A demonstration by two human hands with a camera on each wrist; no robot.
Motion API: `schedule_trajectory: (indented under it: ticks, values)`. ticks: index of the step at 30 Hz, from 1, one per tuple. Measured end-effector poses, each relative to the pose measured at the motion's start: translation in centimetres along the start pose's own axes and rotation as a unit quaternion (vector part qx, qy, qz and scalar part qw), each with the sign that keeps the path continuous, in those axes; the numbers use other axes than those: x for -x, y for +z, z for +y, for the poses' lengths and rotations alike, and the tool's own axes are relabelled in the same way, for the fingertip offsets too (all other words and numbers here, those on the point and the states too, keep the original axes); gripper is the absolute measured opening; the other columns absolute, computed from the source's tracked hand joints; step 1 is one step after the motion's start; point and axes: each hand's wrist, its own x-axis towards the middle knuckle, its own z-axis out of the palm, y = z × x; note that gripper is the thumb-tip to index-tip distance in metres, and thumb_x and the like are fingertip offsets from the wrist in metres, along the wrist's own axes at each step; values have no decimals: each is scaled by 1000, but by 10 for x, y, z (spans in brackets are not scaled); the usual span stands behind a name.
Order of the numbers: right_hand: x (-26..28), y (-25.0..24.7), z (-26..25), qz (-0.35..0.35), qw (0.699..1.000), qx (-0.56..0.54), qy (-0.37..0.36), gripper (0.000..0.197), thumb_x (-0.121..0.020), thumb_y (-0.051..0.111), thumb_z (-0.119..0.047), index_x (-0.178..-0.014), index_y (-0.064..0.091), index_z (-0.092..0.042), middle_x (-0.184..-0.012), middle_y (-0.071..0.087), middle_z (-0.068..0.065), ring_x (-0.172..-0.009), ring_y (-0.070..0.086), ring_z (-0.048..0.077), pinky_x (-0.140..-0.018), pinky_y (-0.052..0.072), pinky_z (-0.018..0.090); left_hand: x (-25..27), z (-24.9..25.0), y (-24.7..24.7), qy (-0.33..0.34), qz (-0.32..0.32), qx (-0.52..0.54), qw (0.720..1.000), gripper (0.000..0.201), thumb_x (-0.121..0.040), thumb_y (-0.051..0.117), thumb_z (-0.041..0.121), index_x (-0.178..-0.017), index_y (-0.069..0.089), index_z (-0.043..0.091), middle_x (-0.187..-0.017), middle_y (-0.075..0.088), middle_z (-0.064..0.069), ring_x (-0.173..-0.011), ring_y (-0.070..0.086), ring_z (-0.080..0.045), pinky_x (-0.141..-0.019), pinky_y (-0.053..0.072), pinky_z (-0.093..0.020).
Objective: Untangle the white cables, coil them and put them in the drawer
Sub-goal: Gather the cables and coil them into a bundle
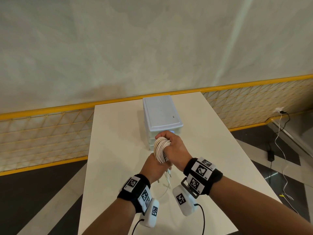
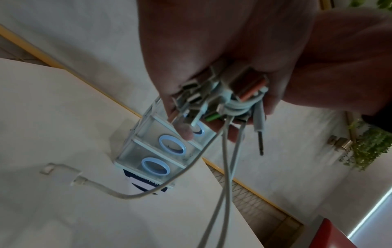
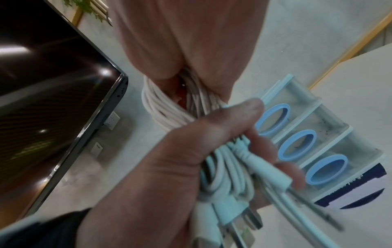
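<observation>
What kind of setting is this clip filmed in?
Probably an indoor recording or demo space, not a home: a bare white table with a small drawer unit, a yellow mesh barrier along a plain wall, and a glossy patterned floor.

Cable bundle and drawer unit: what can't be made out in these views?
- Number of cables in the cable coil: strands overlap in every view.
- Connector types: left hand covers the plugs; right wrist view is blurred.
- Drawer unit fronts: hidden behind the right hand in the head view.
- Drawer contents: frosted fronts, too dim.
- Trailing cable: other end lost among the held strands.
</observation>
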Motion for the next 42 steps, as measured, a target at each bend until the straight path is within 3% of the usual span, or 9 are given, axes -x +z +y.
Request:
schedule_trajectory:
  ticks: [3, 6, 11, 14, 17, 21, 29, 36, 42]
  values:
    - [-2, -2, 0, -37, 998, 51, -7, 48, -77, 36, 13, -103, 59, -20, -83, 61, -3, -70, 59, 0, -64, 48, 10, 2, -2, 1, -3, -3, 22, 1000, 22, -79, 63, 9, -59, 61, 17, -54, 63, 5, -49, 58, -1, -53, 44, -15]
    - [-4, -13, 6, -97, 992, 78, -7, 55, -84, 50, 3, -132, 41, -22, -103, 54, -3, -89, 56, 7, -74, 46, 7, 3, -5, 2, -1, 17, 79, 997, 12, -81, 65, 12, -69, 65, 14, -59, 66, 0, -56, 61, -15, -56, 47, -26]
    - [6, -29, 43, -199, 966, 153, 68, 72, -82, 69, -25, -141, 28, -27, -125, 48, -6, -118, 46, 11, -92, 40, 20, 5, 5, -8, 28, 75, 264, 961, 13, -87, 59, -1, -76, 65, 2, -63, 67, -4, -63, 67, -17, -59, 51, -26]
    - [12, -24, 52, -254, 947, 189, 46, 43, -87, 62, -26, -126, 43, -29, -113, 55, -17, -101, 53, 1, -81, 38, 7, 6, 10, -12, 13, 56, 339, 939, 16, -88, 58, 3, -75, 66, -1, -69, 67, -17, -64, 67, -28, -58, 56, -36]
    - [13, -19, 56, -246, 950, 189, 48, 9, -92, 55, -27, -91, 54, -36, -76, 63, -20, -72, 60, 1, -74, 46, 16, 3, 8, -16, -17, 28, 393, 919, 20, -87, 59, 14, -75, 60, -1, -65, 60, -15, -52, 59, -28, -44, 46, -29]
    - [12, -23, 69, -223, 938, 257, 67, 23, -91, 54, -38, -73, 54, -23, -60, 52, -4, -54, 46, 8, -59, 39, 21, 0, 4, -23, -15, 37, 438, 898, 14, -78, 63, 19, -66, 58, 12, -56, 50, -4, -51, 48, -18, -56, 36, -31]
    - [3, -49, 84, -170, 897, 405, 51, 32, -87, 60, -39, -61, 44, -27, -59, 43, -13, -66, 46, 16, -58, 33, 22, 0, -10, -36, -53, 45, 263, 962, 18, -83, 66, 18, -69, 58, 9, -55, 57, -8, -39, 40, -19, -39, 28, -20]
    - [-6, -36, 55, -44, 956, 288, 39, 17, -77, 60, -12, -76, 46, -21, -62, 50, -3, -54, 43, 10, -56, 35, 23, 2, -20, -30, -59, -11, 160, 985, 21, -67, 77, 27, -68, 67, 8, -60, 62, -12, -57, 57, -24, -61, 46, -32]
    - [-7, -13, 32, -27, 993, -2, 117, 13, -85, 45, -8, -93, 51, -16, -75, 55, 1, -62, 47, 14, -61, 40, 26, 3, -18, -10, -68, 4, 112, 991, 23, -64, 84, 22, -73, 67, 12, -56, 63, -3, -55, 58, -15, -58, 47, -26]
